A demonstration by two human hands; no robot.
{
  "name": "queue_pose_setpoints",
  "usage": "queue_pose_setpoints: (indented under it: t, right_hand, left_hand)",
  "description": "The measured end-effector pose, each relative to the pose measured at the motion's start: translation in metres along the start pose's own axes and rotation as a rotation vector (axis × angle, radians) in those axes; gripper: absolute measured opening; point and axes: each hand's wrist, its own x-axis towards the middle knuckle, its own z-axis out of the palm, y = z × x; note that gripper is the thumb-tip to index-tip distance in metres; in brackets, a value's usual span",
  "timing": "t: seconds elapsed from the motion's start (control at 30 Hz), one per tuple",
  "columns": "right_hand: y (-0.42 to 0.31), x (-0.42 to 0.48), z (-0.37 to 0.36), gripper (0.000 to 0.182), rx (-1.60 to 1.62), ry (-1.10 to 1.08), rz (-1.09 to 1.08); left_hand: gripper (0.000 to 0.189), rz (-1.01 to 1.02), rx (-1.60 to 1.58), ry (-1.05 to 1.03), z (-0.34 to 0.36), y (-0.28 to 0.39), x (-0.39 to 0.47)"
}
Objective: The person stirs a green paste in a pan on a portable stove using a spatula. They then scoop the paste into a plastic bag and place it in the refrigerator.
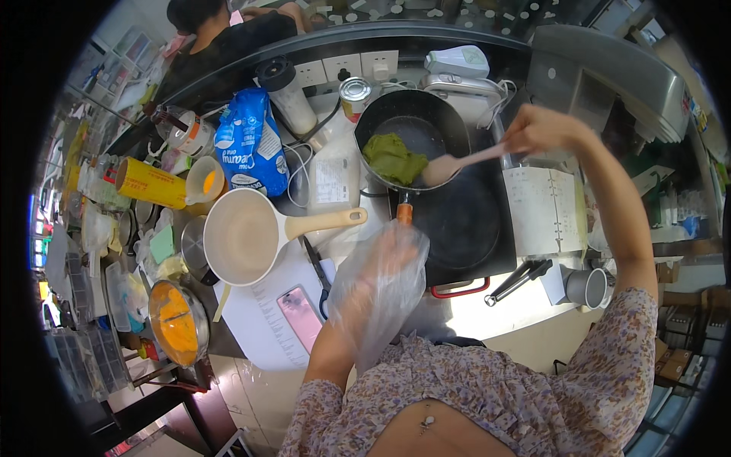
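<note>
My left hand (388, 254), inside a clear plastic bag, grips the orange-brown handle (404, 213) of a dark saucepan (412, 108). The pan is tilted above a black cooktop (462, 228). A lump of thick green paste (393, 159) lies against the pan's near left side. From the right, my right hand (528, 134) holds a pale pinkish spatula (457, 165) by its handle, with its blade in the pan at the right edge of the paste.
A white saucepan (243, 237), black-handled scissors (320, 274), a pink phone (301, 317) and a steel bowl of orange food (177, 323) are at left. Behind stand a blue bag (251, 143), a white jug (334, 171) and a tin can (355, 94). An open notebook (542, 211) and black tongs (519, 280) lie right. A person (228, 40) sits beyond the counter.
</note>
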Motion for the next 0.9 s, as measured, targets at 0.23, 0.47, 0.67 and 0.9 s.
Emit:
queue_pose_setpoints:
  t: [0.23, 0.47, 0.67, 0.9]
  right_hand:
    - [-0.023, -0.028, 0.085, 0.025, 0.088, 0.353, -0.095]
    - [0.001, -0.016, 0.135, 0.018, 0.667, 0.273, -0.069]
    - [-0.036, -0.029, 0.171, 0.017, 1.101, 0.428, -0.155]
    - [-0.071, -0.048, 0.199, 0.021, 1.563, 0.610, -0.203]
  left_hand:
    - [0.035, -0.582, -0.673, -0.080, -0.045, 0.045, 0.024]
    - [0.032, -0.430, -0.675, -0.030, -0.043, 0.044, 0.018]
    - [0.027, -0.585, -0.511, -0.045, -0.110, 0.076, 0.023]
    - [0.029, -0.452, -0.513, 0.038, -0.127, 0.093, 0.021]
